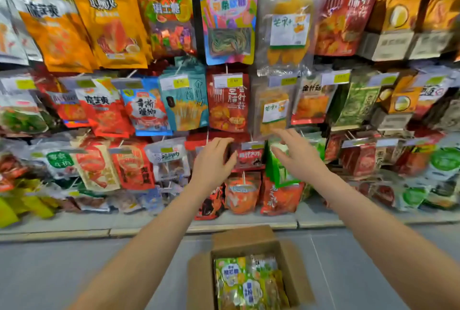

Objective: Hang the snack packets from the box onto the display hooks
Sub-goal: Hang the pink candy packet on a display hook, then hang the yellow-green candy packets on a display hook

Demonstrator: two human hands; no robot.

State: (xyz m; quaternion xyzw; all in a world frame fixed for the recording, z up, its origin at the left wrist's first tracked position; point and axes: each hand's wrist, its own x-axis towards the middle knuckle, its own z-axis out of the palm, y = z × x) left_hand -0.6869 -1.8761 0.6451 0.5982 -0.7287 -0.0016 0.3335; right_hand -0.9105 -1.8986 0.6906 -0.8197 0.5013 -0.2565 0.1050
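The snack packets (245, 282) lie stacked in the open cardboard box (288, 270) on the floor (74, 272), well below both hands and between the forearms. None is lifted out at this moment.

The left hand (214, 160) reaches to the display, fingers (225, 141) curled over the top of a dark red packet (250, 158) hanging just to their right. Whether they pinch it or only touch it cannot be told; motion blur hides the contact. The right hand (296, 154) is spread and released, palm down, gripping nothing, fingers just in front of a green packet (280, 170) and just below a clear packet of yellow fruit (273, 110).

Risks, judged from this position:

- The hooks near the fingers are crowded. Pushing hung stock aside may slide a packet off the open hook end, dropping it to the shelf ledge (249, 222) or the floor.
- The wire hook (244, 177) below the left fingers points outward; a fast reach could scrape the hand.
- Price tags (252, 146) sit clipped on hook ends between the fingers; a knock may dislodge one.
- The box stands directly below. A step forward could kick it or crush its contents.
- With both hands at the display and no packet held, the target hook may be mistaken; the box stock should go to its own matching row.
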